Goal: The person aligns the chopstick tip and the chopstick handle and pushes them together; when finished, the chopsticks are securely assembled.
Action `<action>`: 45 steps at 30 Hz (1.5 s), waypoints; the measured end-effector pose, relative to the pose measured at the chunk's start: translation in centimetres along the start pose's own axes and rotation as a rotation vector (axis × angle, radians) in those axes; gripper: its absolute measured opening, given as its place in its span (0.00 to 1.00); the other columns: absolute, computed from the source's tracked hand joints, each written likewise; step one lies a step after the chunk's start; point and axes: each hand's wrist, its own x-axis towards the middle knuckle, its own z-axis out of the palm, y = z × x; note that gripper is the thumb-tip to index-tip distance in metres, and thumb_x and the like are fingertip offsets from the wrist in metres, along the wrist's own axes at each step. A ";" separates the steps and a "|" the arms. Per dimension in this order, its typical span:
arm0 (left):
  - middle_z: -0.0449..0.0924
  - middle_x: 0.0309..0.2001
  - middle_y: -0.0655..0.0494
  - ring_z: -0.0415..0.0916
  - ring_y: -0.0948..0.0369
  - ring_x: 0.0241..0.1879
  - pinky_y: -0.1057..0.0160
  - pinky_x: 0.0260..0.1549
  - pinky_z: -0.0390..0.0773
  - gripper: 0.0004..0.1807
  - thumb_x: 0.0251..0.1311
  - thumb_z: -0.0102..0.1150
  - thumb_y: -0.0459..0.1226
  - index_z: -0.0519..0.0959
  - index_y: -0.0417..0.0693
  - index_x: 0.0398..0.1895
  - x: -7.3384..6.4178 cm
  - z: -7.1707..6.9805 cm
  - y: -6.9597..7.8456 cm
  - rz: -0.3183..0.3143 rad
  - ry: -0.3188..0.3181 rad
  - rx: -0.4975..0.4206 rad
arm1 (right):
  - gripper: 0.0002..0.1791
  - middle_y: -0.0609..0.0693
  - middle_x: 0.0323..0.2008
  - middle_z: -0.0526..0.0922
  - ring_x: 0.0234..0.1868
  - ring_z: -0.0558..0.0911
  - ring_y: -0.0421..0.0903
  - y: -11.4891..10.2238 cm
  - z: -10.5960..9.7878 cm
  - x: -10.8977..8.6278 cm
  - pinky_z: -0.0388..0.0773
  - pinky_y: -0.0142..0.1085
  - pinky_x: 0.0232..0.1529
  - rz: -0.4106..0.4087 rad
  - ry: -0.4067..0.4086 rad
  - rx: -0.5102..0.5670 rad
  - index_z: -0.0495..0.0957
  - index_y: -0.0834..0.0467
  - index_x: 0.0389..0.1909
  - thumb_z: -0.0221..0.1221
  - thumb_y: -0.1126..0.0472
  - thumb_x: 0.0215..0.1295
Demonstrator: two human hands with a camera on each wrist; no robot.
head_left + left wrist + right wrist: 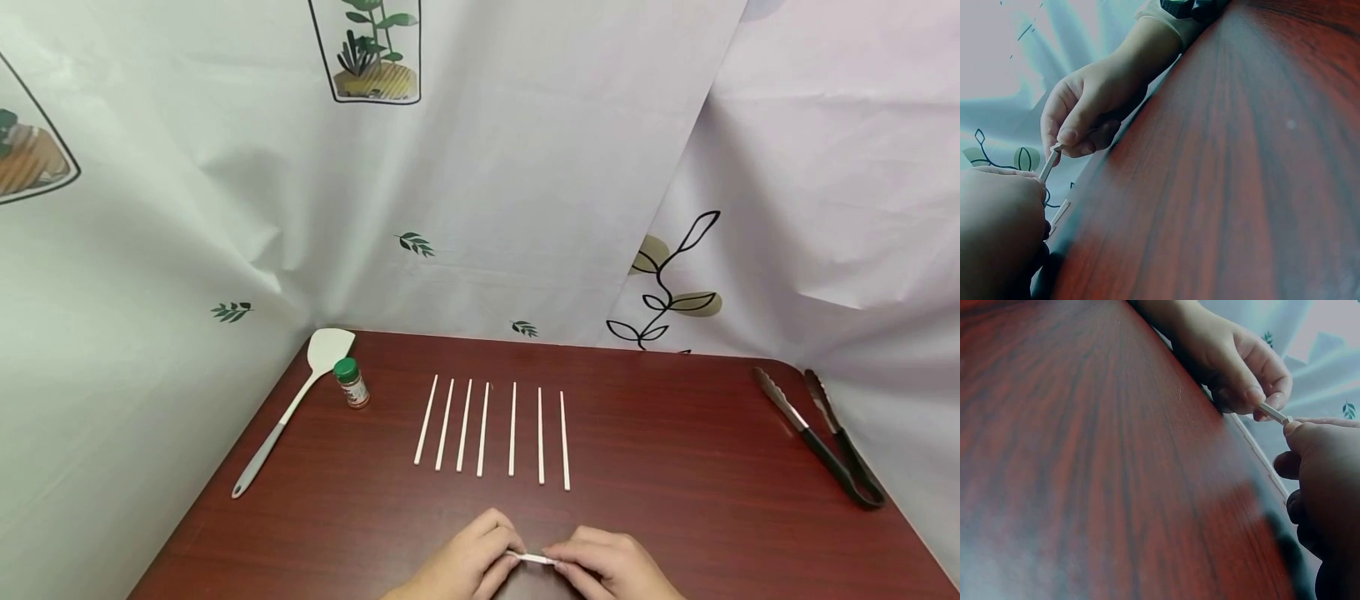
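Observation:
A thin white stick (536,558) spans the gap between the two hands near the front of the table. My left hand (480,554) pinches one end of it between thumb and fingers. At the other end, the thumb and fingers of my right hand (603,562) pinch it too. From the right wrist view, the stick (1274,414) shows as a short straight piece, its ends hidden in the fingers. Beyond the hands, several slim white sticks (513,429) lie side by side in a row on the table, pointing away from me.
To the left on the dark red table (675,450) lies a white spatula (327,350) with a grey handle. Beside it stands a small spice jar (353,385) with a green lid. Tongs (821,442) with black handles rest at the right edge. Patterned white cloth (487,183) hangs behind.

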 end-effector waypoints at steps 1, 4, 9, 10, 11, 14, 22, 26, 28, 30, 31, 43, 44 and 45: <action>0.76 0.46 0.62 0.77 0.71 0.46 0.78 0.52 0.74 0.03 0.79 0.56 0.35 0.79 0.50 0.48 0.0 0.0 0.0 0.000 -0.001 0.002 | 0.12 0.38 0.40 0.85 0.38 0.77 0.24 0.0 0.0 0.0 0.72 0.16 0.38 0.002 -0.001 -0.002 0.87 0.54 0.56 0.65 0.63 0.75; 0.77 0.45 0.63 0.77 0.72 0.45 0.78 0.51 0.74 0.03 0.80 0.55 0.36 0.79 0.50 0.48 0.0 0.1 0.0 -0.002 -0.003 0.012 | 0.12 0.38 0.40 0.85 0.38 0.76 0.24 0.0 0.0 0.0 0.72 0.16 0.38 0.005 -0.005 -0.003 0.87 0.54 0.56 0.65 0.63 0.75; 0.78 0.44 0.62 0.77 0.71 0.44 0.78 0.50 0.74 0.03 0.80 0.55 0.36 0.79 0.50 0.47 -0.1 0.1 0.0 -0.020 -0.017 0.009 | 0.12 0.37 0.39 0.84 0.37 0.76 0.23 0.2 0.1 -0.1 0.71 0.15 0.38 0.010 -0.012 -0.003 0.86 0.53 0.56 0.65 0.63 0.75; 0.78 0.44 0.62 0.77 0.71 0.44 0.78 0.50 0.74 0.03 0.81 0.55 0.36 0.79 0.50 0.47 -0.1 0.0 0.0 -0.028 -0.023 0.002 | 0.12 0.36 0.39 0.84 0.37 0.75 0.23 0.2 0.1 -0.1 0.71 0.15 0.38 0.010 -0.014 -0.005 0.86 0.52 0.56 0.65 0.63 0.75; 0.78 0.44 0.62 0.77 0.71 0.44 0.78 0.50 0.75 0.03 0.81 0.55 0.36 0.79 0.50 0.47 -0.1 0.0 0.1 -0.030 -0.026 0.001 | 0.12 0.36 0.39 0.84 0.37 0.75 0.23 0.2 0.1 -0.2 0.71 0.15 0.37 0.011 -0.015 -0.004 0.86 0.52 0.56 0.65 0.63 0.75; 0.78 0.44 0.62 0.77 0.71 0.44 0.78 0.50 0.74 0.04 0.81 0.55 0.36 0.79 0.50 0.47 0.0 0.0 0.1 -0.036 -0.033 -0.004 | 0.12 0.35 0.38 0.83 0.37 0.74 0.22 0.3 0.1 -0.2 0.70 0.14 0.37 0.017 -0.018 -0.012 0.86 0.51 0.55 0.66 0.63 0.75; 0.78 0.44 0.63 0.77 0.71 0.45 0.79 0.51 0.73 0.04 0.81 0.53 0.36 0.78 0.49 0.47 0.1 0.1 0.1 0.012 -0.019 0.037 | 0.14 0.33 0.38 0.83 0.37 0.74 0.21 0.1 0.1 -0.3 0.70 0.15 0.37 0.043 -0.029 -0.030 0.86 0.48 0.55 0.67 0.63 0.73; 0.78 0.45 0.62 0.77 0.72 0.45 0.79 0.51 0.73 0.04 0.81 0.53 0.36 0.78 0.49 0.47 0.1 0.1 0.1 0.010 -0.018 0.034 | 0.14 0.32 0.37 0.81 0.36 0.72 0.20 0.0 0.1 -0.3 0.69 0.14 0.36 0.057 -0.033 -0.041 0.86 0.46 0.54 0.68 0.64 0.71; 0.78 0.45 0.62 0.77 0.71 0.45 0.79 0.51 0.74 0.03 0.81 0.54 0.35 0.78 0.49 0.47 0.1 0.1 0.1 0.007 -0.020 0.030 | 0.15 0.31 0.37 0.81 0.35 0.71 0.19 -0.1 0.1 -0.3 0.68 0.14 0.36 0.066 -0.035 -0.046 0.86 0.46 0.54 0.69 0.64 0.71; 0.78 0.45 0.62 0.77 0.71 0.45 0.79 0.51 0.74 0.03 0.80 0.54 0.35 0.78 0.49 0.47 0.1 0.1 0.1 0.004 -0.022 0.027 | 0.16 0.31 0.37 0.80 0.35 0.71 0.19 -0.1 0.1 -0.3 0.68 0.13 0.35 0.075 -0.037 -0.052 0.86 0.45 0.53 0.69 0.65 0.70; 0.78 0.44 0.62 0.77 0.71 0.44 0.79 0.50 0.74 0.03 0.80 0.54 0.35 0.78 0.49 0.47 0.1 0.1 0.2 0.002 -0.024 0.027 | 0.16 0.31 0.37 0.80 0.35 0.70 0.19 -0.2 0.1 -0.3 0.67 0.13 0.35 0.080 -0.039 -0.053 0.86 0.45 0.53 0.70 0.65 0.69; 0.76 0.43 0.63 0.75 0.74 0.40 0.81 0.45 0.73 0.04 0.80 0.57 0.38 0.80 0.49 0.46 0.1 0.0 0.9 -0.038 -0.062 0.120 | 0.09 0.29 0.35 0.79 0.33 0.69 0.18 -0.4 0.3 -0.3 0.66 0.13 0.33 0.062 -0.024 -0.131 0.87 0.44 0.52 0.66 0.58 0.76; 0.76 0.42 0.63 0.75 0.74 0.40 0.82 0.45 0.73 0.04 0.80 0.57 0.38 0.80 0.49 0.46 0.1 0.0 0.9 -0.036 -0.062 0.137 | 0.08 0.29 0.34 0.79 0.32 0.69 0.18 -0.4 0.3 -0.3 0.66 0.13 0.33 0.059 -0.019 -0.138 0.87 0.44 0.52 0.65 0.57 0.77; 0.76 0.43 0.63 0.75 0.74 0.40 0.82 0.44 0.73 0.04 0.80 0.57 0.39 0.80 0.50 0.46 0.1 0.1 0.9 -0.034 -0.062 0.148 | 0.08 0.29 0.34 0.79 0.32 0.70 0.18 -0.4 0.3 -0.3 0.66 0.13 0.33 0.055 -0.016 -0.145 0.87 0.44 0.52 0.64 0.56 0.77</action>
